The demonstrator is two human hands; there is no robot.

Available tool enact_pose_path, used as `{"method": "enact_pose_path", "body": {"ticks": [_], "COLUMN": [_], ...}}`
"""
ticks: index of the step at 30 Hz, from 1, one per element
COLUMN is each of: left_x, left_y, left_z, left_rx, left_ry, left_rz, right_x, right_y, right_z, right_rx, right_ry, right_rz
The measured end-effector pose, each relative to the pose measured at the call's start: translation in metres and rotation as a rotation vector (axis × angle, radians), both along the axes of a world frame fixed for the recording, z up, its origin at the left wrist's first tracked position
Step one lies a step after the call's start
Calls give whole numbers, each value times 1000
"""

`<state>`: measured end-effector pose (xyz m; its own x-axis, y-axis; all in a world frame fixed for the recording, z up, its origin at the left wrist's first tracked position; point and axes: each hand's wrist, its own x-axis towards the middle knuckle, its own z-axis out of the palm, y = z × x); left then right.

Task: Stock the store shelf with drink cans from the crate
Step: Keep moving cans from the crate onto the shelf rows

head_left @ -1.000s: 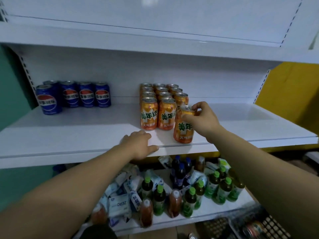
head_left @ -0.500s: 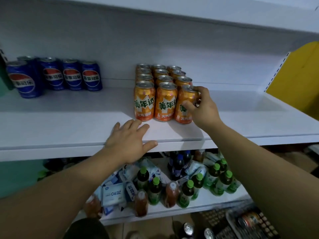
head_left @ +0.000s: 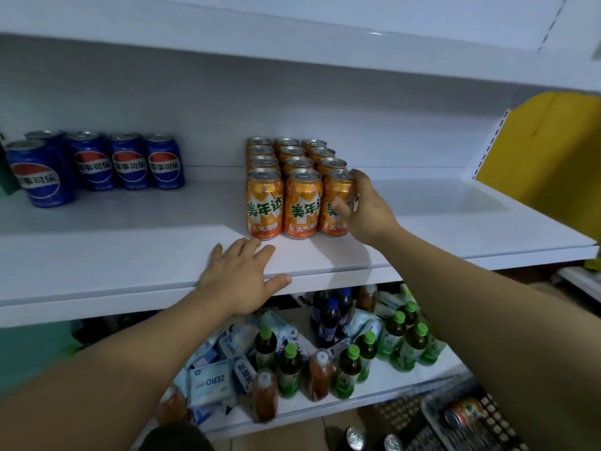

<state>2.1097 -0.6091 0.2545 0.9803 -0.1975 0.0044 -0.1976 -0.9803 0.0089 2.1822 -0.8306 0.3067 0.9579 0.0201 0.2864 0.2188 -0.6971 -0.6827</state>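
The right hand (head_left: pixel 367 214) wraps its grip round the orange can (head_left: pixel 333 192) at the front-right corner of the can block (head_left: pixel 300 203). The left hand (head_left: pixel 240 278) (fingers flat, apart) rests on the shelf (head_left: pixel 113 252) edge before the block, with open shelf right of it.

Taken from a single wide-angle camera worn on the head, just above the level of the white middle shelf (head_left: pixel 130 255). Faces forward and slightly down, square-on to it. Close in, within arm's reach of the orange cans (head_left: pixel 302 203) at centre frame. Toward the bottom edge, takes in the lower bottle shelf (head_left: pixel 416 380) and a corner of the crate (head_left: pixel 494 428) at right.
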Motion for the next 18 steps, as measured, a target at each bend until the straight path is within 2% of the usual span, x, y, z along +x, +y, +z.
{"method": "enact_pose_path", "body": {"ticks": [3,6,9,18], "left_x": [-3,-10,-24,-75], "left_y": [4,-6,-47,-179], "left_z": [4,9,21,7], "left_rx": [-109,-246,-368,-250], "left_ry": [25,-85,-96,267], "left_rz": [-20,-97,-212,-553], "right_x": [-19,-46,-80,-216], "right_y": [-14,-45,-80,-178], "right_z": [9,13,10,-16], "right_rx": [-132,-289,-338,-352], "right_ry": [62,100,194,437], "right_rz": [-62,-155,-236,-529]}}
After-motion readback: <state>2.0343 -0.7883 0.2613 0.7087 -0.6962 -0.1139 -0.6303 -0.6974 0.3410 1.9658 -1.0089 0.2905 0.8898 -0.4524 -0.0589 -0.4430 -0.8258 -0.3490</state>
